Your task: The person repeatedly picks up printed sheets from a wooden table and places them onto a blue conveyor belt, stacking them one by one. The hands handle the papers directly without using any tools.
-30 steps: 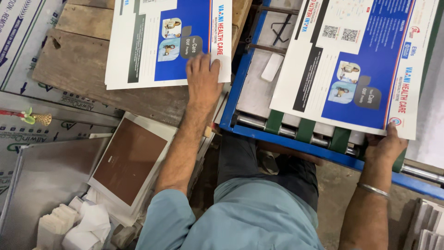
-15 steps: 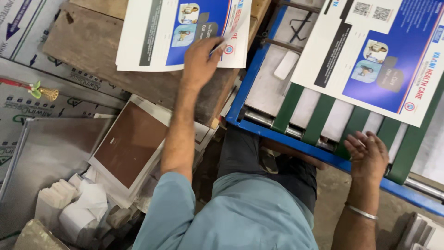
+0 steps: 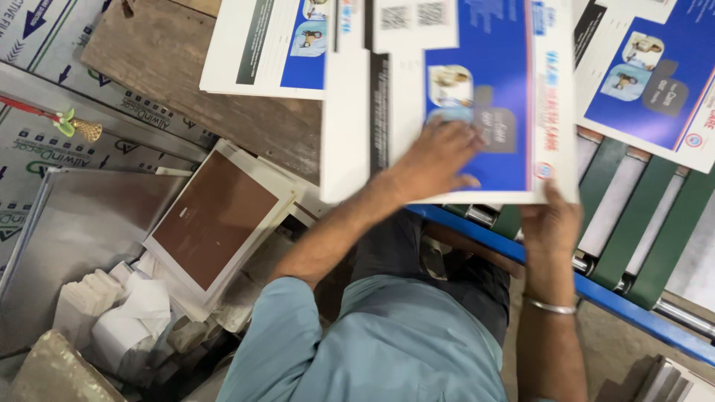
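Since the earlier frame, both hands have come together on one printed sheet (image 3: 477, 112), which was lying on the machine at the right and is now lifted in front of the person.

From the head camera, the left hand (image 3: 436, 160) lies flat on top of the sheet, with the fingers (image 3: 465, 181) spread wide and pressing on the blue part. The right hand (image 3: 551, 223) holds the lower right corner of the same sheet; its thumb is on top and the other fingers are closed under the edge, so the grip is tight. A metal bracelet (image 3: 550, 305) sits on the right wrist.

The sheet is white and blue with small pictures, and it hangs above the edge of the wooden desk (image 3: 194, 82) and the blue frame (image 3: 477, 234) of the machine. Another sheet (image 3: 272, 48) of the same kind lies on the desk at the left, partly under the held one. A third sheet (image 3: 655, 74) lies on the green belts (image 3: 640, 223) at the right. Below the desk, a brown board (image 3: 212, 219) leans among white scraps (image 3: 126, 320).
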